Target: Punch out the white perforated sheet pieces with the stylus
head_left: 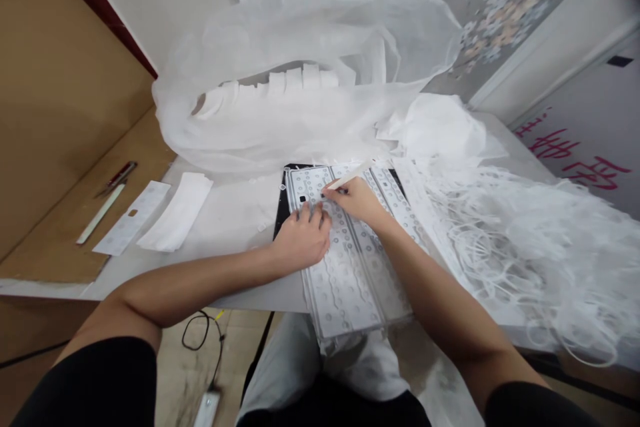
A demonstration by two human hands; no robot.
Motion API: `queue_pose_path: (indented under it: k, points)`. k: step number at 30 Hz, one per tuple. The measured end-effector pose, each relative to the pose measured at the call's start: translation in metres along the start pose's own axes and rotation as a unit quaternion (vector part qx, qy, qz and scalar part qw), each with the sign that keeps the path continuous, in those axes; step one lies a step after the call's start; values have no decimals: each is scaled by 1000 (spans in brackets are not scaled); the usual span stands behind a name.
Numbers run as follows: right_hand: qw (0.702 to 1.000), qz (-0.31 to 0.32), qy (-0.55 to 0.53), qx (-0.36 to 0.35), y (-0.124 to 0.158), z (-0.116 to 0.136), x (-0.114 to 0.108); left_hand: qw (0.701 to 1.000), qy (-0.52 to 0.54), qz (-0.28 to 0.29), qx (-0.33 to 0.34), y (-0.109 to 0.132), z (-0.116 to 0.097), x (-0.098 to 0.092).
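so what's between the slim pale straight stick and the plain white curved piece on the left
In the head view, a white oblong sheet with faint grey spots lies between the stick and the curved piece.

White tabletop (239, 220) opens a lane left of the patterned sheet (345, 293), while tangled white strips (505, 233) crowd its right and translucent sheeting (250, 140) bars the back.

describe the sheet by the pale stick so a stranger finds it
Start with the brown board on the left of the white table. Across its right edge, between a pale stick and a plain white piece, lies the sheet. Only it bears a small brown square.
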State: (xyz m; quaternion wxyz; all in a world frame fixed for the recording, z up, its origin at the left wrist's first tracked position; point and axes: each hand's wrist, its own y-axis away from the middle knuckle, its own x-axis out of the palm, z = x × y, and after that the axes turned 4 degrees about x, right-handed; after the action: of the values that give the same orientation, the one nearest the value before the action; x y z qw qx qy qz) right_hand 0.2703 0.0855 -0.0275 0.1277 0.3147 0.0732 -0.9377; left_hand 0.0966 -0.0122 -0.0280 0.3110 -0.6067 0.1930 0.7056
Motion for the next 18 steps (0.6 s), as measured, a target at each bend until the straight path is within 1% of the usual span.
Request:
queue_pose_path:
  k: [7, 14, 18]
  points:
    - [1000, -5, -1, 5, 1, -1, 0, 1000, -27, -11, -3, 0, 0, 4]
    - [1000, 4, -6, -4, 0, -1, -1, 1000, -13, -16, -6, 0, 0, 5]
    - [999, 5, 31, -14, 5, 4, 0, 1000, -5, -12, -8, -1, 1, 6]
